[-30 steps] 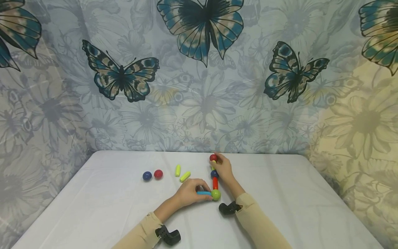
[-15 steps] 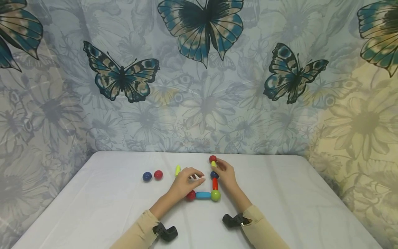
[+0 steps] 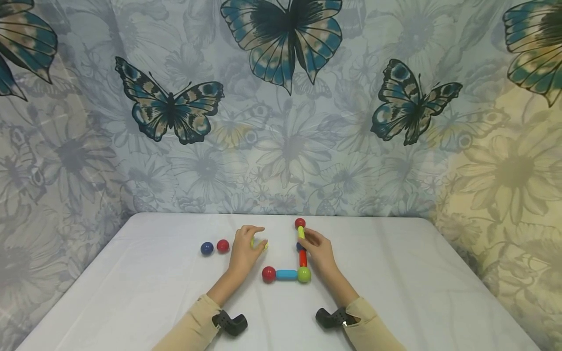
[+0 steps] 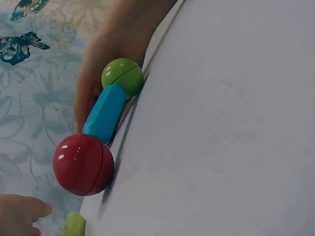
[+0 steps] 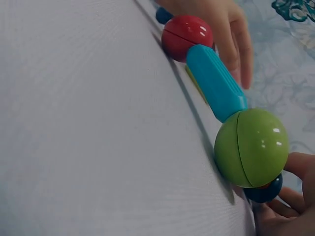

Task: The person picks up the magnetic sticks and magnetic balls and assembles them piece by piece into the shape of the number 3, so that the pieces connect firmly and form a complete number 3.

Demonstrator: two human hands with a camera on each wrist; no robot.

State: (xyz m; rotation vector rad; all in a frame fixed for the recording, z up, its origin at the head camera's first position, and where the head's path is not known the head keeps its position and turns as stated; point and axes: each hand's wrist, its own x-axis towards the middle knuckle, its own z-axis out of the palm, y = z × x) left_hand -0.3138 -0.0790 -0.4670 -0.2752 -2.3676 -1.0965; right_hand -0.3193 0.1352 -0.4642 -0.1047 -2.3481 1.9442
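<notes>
My left hand (image 3: pixel 246 249) hovers over the yellow-green rods (image 3: pixel 266 245), its thumb and forefinger spread apart; the hand hides most of them. With my right hand (image 3: pixel 320 249) I grip the blue ball (image 5: pixel 266 191) in a joined L-shaped chain. Its far leg runs from a red ball (image 3: pixel 300 223) through a yellow-green rod (image 3: pixel 300 232), the blue ball and a red rod (image 3: pixel 303 259) to a green ball (image 3: pixel 304 275). From there a light blue rod (image 3: pixel 287 275) leads left to another red ball (image 3: pixel 269 274).
Left of my left hand lie a loose blue ball (image 3: pixel 207 248) and a loose red ball (image 3: pixel 223 246). All rests on a white-covered table (image 3: pixel 421 292), backed by a butterfly-print cloth (image 3: pixel 290 146). Black cameras (image 3: pixel 230 323) are strapped at both wrists.
My left hand has left the light blue rod and moved left and away to the loose yellow-green rods. My right hand has slid slightly nearer along the chain, off the far red ball.
</notes>
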